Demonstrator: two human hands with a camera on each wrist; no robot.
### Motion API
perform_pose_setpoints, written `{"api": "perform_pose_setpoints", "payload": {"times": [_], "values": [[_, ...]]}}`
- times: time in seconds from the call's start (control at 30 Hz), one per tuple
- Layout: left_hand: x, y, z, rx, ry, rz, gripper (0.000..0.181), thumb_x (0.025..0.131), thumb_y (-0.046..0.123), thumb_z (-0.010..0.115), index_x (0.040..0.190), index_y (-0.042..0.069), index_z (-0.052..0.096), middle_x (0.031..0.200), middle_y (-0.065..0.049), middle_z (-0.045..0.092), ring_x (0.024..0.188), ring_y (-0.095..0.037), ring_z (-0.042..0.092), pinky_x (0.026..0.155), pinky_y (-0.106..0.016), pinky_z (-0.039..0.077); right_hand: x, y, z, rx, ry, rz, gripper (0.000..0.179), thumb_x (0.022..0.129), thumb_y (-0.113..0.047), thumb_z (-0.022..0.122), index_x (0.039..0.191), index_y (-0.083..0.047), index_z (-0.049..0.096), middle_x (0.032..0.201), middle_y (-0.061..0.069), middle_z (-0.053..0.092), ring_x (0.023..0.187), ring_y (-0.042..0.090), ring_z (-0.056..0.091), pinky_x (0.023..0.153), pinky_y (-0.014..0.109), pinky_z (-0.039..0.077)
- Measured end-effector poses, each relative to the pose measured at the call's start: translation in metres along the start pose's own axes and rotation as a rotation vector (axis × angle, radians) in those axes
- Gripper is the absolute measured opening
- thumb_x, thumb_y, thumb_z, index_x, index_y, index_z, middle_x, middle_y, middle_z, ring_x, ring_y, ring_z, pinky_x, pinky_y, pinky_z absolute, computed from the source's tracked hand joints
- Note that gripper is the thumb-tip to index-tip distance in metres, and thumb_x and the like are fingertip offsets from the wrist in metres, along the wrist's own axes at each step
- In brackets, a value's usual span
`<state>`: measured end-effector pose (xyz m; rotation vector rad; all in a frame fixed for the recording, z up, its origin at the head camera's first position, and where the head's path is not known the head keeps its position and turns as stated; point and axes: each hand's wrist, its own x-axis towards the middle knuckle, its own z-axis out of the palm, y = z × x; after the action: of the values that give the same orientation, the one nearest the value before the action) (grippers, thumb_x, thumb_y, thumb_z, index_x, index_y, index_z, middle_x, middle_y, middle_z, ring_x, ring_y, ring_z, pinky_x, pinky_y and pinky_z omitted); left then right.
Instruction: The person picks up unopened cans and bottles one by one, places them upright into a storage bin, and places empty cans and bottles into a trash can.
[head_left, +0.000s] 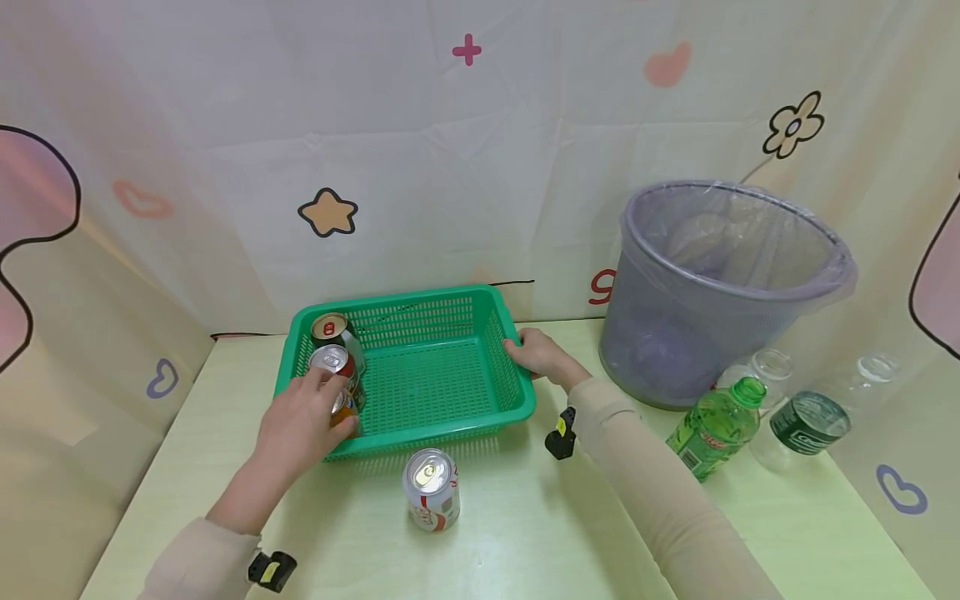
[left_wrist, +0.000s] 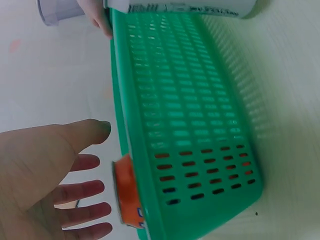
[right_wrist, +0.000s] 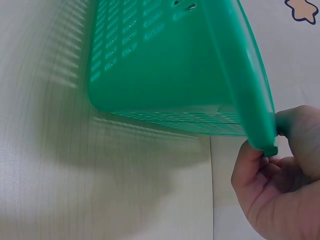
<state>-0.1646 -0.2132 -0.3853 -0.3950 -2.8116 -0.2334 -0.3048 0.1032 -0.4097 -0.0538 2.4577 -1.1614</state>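
A green plastic basket [head_left: 431,433] has several drink cans along its left end: a dark can [head_left: 330,327] at the back, a red can [head_left: 331,359] in front of it, and an orange can [head_left: 342,408] nearest the front. Over these hovers my left hand [head_left: 302,412]; in the left wrist view its fingers are spread and stand apart from the orange can [left_wrist: 129,192]. My right hand [head_left: 543,353] grips the basket's right rim, its thumb and curled fingers pinching the edge [right_wrist: 260,125] in the right wrist view. Before the basket, a white can [head_left: 432,492] stands upright on the table.
A purple-grey bin [head_left: 675,333] lined with a clear bag stands at the back right. Beside it are a green bottle [head_left: 716,429], a clear bottle with a dark green label [head_left: 810,423] and another clear bottle [head_left: 771,367]. A patterned curtain [head_left: 420,167] hangs behind the table.
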Motion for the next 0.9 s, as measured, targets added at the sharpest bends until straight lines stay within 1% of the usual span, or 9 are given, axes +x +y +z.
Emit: {"api": "perform_pose_setpoints", "payload": {"times": [0.23,0.43,0.5,0.6,0.77,0.9], "values": [[-0.003,0.015,-0.005,-0.003,0.020,0.078,0.045,0.073,0.028,0.077,0.108,0.005,0.062,0.106,-0.015,0.058,0.095,-0.034,0.056,0.078,-0.047,0.050,0.001,-0.001,-0.001,-0.006,-0.006,0.004,0.034,0.098,-0.030,0.042,0.111,0.001,0.049,0.101,0.013,0.056,0.081,0.016,0.061,0.073,0.035,0.055],[-0.004,0.025,-0.007,-0.047,0.102,0.178,0.043,0.072,0.027,0.076,0.107,0.007,0.063,0.105,-0.009,0.059,0.093,-0.029,0.057,0.081,-0.043,0.049,0.002,0.000,-0.001,0.005,-0.019,0.010,0.035,0.098,-0.030,0.042,0.112,0.001,0.049,0.104,0.014,0.056,0.083,0.017,0.061,0.076,0.037,0.055],[-0.005,0.027,-0.007,-0.058,0.117,0.207,0.043,0.071,0.028,0.076,0.107,0.008,0.063,0.106,-0.007,0.059,0.092,-0.028,0.057,0.082,-0.043,0.048,0.003,0.000,-0.002,0.003,-0.020,0.013,0.035,0.098,-0.031,0.042,0.113,0.001,0.049,0.105,0.014,0.056,0.084,0.018,0.061,0.076,0.037,0.055],[-0.006,0.032,-0.009,-0.059,0.106,0.223,0.047,0.070,0.032,0.077,0.109,0.010,0.062,0.109,-0.006,0.057,0.095,-0.028,0.058,0.083,-0.044,0.047,0.002,-0.001,-0.002,-0.003,-0.018,0.008,0.035,0.098,-0.030,0.042,0.113,0.001,0.049,0.105,0.014,0.056,0.084,0.018,0.062,0.075,0.035,0.055],[-0.009,0.041,-0.012,-0.038,0.054,0.232,0.055,0.070,0.041,0.076,0.115,0.013,0.060,0.119,-0.007,0.055,0.104,-0.030,0.056,0.085,-0.046,0.048,0.002,-0.001,0.000,-0.008,-0.009,-0.013,0.034,0.098,-0.029,0.042,0.110,0.001,0.050,0.101,0.013,0.058,0.081,0.018,0.063,0.072,0.034,0.056],[-0.011,0.049,-0.013,-0.025,0.040,0.263,0.060,0.069,0.044,0.075,0.118,0.015,0.058,0.123,-0.007,0.053,0.109,-0.029,0.054,0.088,-0.044,0.048,0.001,0.000,0.000,-0.005,-0.007,-0.027,0.032,0.098,-0.029,0.041,0.106,0.000,0.052,0.097,0.013,0.060,0.077,0.017,0.065,0.073,0.035,0.055]]}}
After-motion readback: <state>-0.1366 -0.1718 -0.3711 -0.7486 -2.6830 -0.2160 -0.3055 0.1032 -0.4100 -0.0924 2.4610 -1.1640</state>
